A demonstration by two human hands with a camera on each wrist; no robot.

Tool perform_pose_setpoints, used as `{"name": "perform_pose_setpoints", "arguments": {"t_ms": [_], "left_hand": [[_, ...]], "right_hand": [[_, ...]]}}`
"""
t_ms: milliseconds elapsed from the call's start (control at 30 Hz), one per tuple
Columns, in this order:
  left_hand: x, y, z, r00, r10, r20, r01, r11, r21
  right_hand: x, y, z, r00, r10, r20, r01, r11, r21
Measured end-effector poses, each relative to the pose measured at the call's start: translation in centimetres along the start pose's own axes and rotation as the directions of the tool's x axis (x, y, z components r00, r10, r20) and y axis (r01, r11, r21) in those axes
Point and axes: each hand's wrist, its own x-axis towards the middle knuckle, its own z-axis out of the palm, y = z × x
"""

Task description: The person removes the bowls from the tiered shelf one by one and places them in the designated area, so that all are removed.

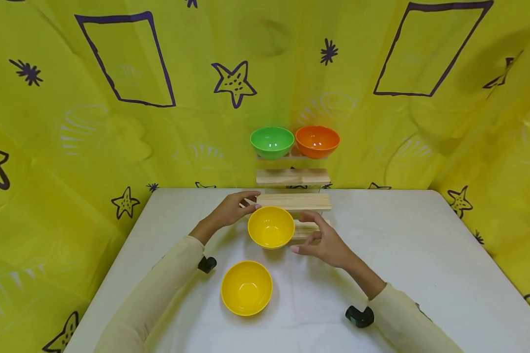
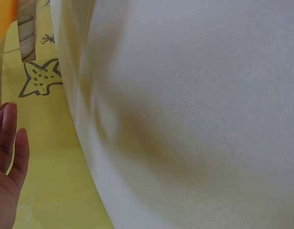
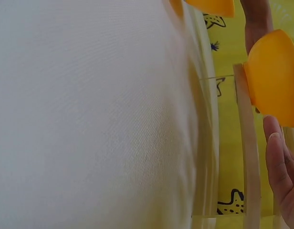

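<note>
While a yellow bowl (image 1: 271, 227) sits on the lowest step of the rack (image 1: 293, 202), my left hand (image 1: 233, 211) and right hand (image 1: 324, 241) flank it, fingers loosely parted, gripping nothing. A second yellow bowl (image 1: 247, 288) stands before the rack; a green bowl (image 1: 272, 142) and an orange bowl (image 1: 317, 141) top it.

A yellow curtain (image 1: 291, 83) hangs behind a white table (image 1: 424, 255).

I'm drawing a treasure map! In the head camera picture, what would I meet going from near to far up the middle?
Front yellow bowl → second yellow bowl → wooden plank → farther plank → green bowl and orange bowl, side by side → yellow backdrop.
</note>
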Motion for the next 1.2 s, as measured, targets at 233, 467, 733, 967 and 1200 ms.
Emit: {"name": "perform_pose_setpoints", "arguments": {"t_ms": [233,467,733,967,1200], "left_hand": [[0.1,-0.1,0.1,1.0,0.0,0.0,0.0,1.0,-0.004],[0.0,0.0,0.1,1.0,0.005,0.001,-0.005,1.0,-0.012],[0.1,-0.2,0.1,1.0,0.009,-0.002,-0.009,1.0,-0.017],[0.1,-0.3,0.1,1.0,0.011,-0.004,-0.011,1.0,-0.008],[0.2,-0.3,0.2,1.0,0.006,-0.005,-0.006,1.0,-0.009]], "right_hand": [[0.8,-0.2,0.5,0.999,0.036,0.009,-0.036,0.999,0.009],[1.4,-0.3,1.1,0.999,0.029,0.018,-0.03,0.999,0.027],[2.1,-0.3,1.9,0.999,0.046,0.024,-0.046,0.999,0.006],[2.5,-0.3,2.6,0.999,0.048,0.018,-0.048,0.999,0.003],[2.7,-0.1,3.1,1.0,0.031,0.004,-0.031,0.999,0.01]]}}
